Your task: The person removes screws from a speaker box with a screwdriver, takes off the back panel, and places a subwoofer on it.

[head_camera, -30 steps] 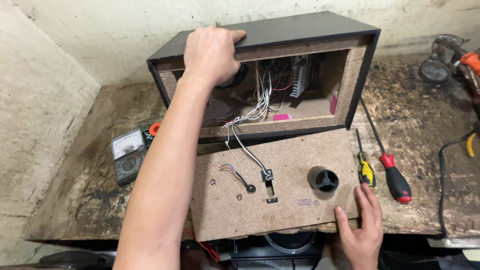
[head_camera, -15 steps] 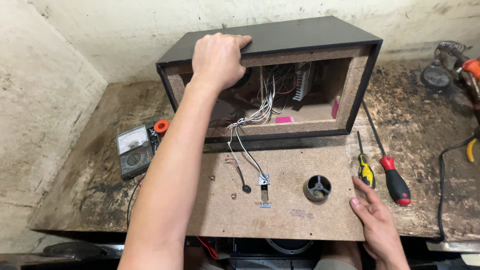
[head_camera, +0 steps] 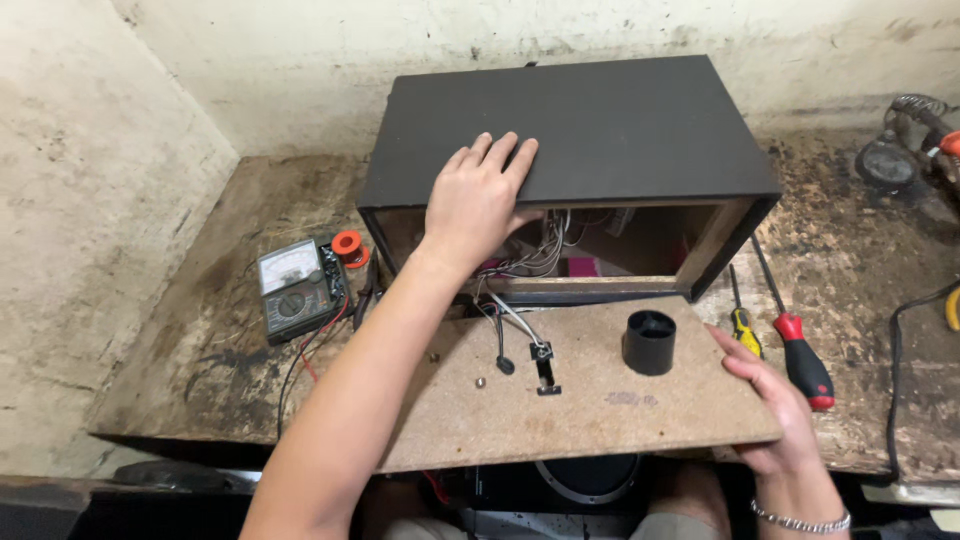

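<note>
While the left hand (head_camera: pixel 478 205) lies flat on the black cabinet (head_camera: pixel 570 130) and the right hand (head_camera: pixel 775 405) apparently grips the fibreboard panel (head_camera: pixel 580 400), the short wires (head_camera: pixel 515 315) between them could tear loose if the panel slides off the bench.

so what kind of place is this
Probably a small electronics repair bench. A worn, stained workbench holds an analog multimeter, screwdrivers and an opened black speaker cabinet with loose wires, which the left hand steadies.

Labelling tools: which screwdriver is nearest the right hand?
The red-handled screwdriver, just beyond the right hand; the smaller yellow-handled screwdriver lies farther up.
</note>
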